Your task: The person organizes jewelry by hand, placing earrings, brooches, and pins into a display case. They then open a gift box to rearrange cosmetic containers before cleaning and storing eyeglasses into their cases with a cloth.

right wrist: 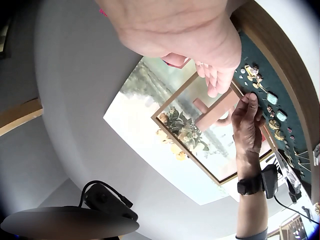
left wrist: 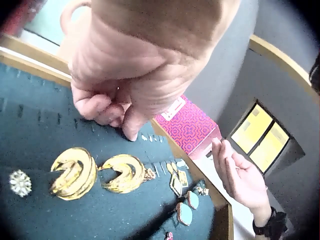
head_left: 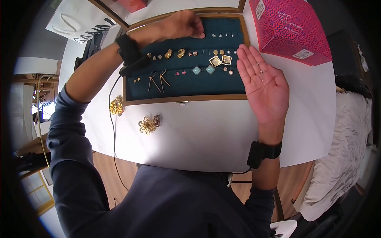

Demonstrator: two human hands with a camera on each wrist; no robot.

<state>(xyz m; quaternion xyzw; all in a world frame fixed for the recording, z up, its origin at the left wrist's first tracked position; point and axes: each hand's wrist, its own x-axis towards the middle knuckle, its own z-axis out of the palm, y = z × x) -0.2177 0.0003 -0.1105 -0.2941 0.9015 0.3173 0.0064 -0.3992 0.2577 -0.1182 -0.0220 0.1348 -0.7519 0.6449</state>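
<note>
My left hand (head_left: 184,25) reaches over the jewelry box (head_left: 158,100) to its upper row. Thumb and forefinger pinch a small earring at the teal cushion (left wrist: 30,115); the fingertips mostly hide it. Several small stud earrings (head_left: 226,35) sit just right of those fingertips. My right hand (head_left: 264,85) lies palm up by the box's right side, fingers straight. Small sparkly earrings (head_left: 261,75) rest on its palm and fingers. Lower rows hold gold hoop earrings (left wrist: 122,172), turquoise earrings (head_left: 210,69), square gold earrings (head_left: 226,60) and long dangling earrings (head_left: 164,77).
A pink patterned box (head_left: 291,29) stands right of the jewelry box, a white paper bag (head_left: 75,22) at the back left. Gold flower-like ornaments (head_left: 147,126) lie on the white table (head_left: 206,135) in front. A cable (head_left: 114,135) runs down from the left wrist.
</note>
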